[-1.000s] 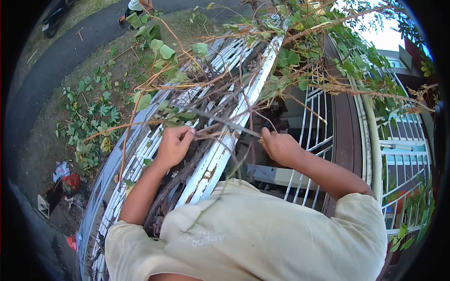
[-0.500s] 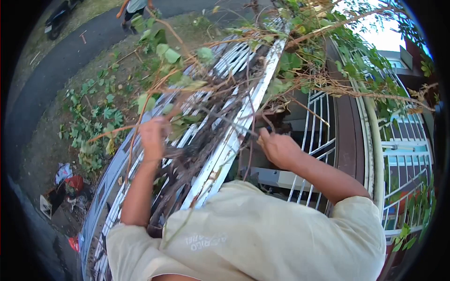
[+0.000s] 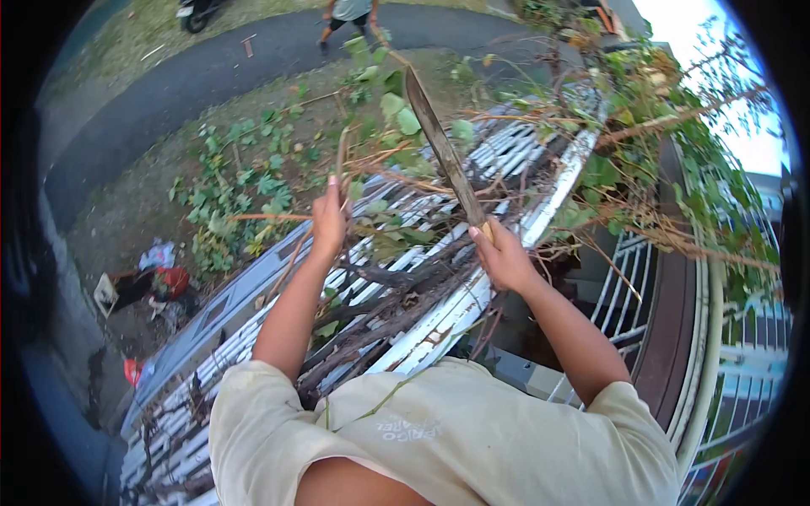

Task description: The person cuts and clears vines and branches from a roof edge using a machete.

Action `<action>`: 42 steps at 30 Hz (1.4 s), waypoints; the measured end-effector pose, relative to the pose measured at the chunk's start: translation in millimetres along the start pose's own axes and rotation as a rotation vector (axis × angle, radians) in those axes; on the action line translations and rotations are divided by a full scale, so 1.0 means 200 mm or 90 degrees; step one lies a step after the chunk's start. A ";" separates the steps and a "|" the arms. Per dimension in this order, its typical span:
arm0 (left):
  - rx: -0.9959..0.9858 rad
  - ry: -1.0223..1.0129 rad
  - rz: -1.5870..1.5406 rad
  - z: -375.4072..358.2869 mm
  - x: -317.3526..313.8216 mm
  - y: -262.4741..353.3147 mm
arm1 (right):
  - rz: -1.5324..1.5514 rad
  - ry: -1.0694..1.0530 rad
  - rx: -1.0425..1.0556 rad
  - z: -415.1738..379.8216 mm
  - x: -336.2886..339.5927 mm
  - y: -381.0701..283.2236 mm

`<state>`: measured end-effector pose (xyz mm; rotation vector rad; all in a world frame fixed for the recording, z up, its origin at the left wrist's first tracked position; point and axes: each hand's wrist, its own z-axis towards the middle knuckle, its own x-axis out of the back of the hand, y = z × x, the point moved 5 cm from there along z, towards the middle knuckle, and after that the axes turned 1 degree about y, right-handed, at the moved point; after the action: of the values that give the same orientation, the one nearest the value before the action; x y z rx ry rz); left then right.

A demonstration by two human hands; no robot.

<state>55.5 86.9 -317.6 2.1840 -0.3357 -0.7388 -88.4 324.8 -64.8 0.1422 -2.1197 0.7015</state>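
Here | machete (image 3: 445,150) aslant, tip forward-left | right hand (image 3: 504,257) clasps handle (image 3: 484,229); left hand (image 3: 330,221), stick (image 3: 342,152)

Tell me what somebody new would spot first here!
Probably the long machete, tilted up near the middle in the person's right grip. Next might come the white beam with peeling paint, slanting past that grip, with brown woody stems along its left side. At the top, another person is on the dark path.

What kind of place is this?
Probably outdoors in a residential area, seen from up high: there's a long white beam with peeling paint nearby, and a curving dark-grey paved path and leafy green plants below.
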 end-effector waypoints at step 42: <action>-0.478 -0.196 0.539 -0.44 0.04 0.55 | 0.102 -0.212 -0.055 -0.09 -0.03 0.06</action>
<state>115.8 63.3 -192.1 1.0622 -0.8991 -0.5657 -76.4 343.5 -67.4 0.0434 -2.4973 0.7159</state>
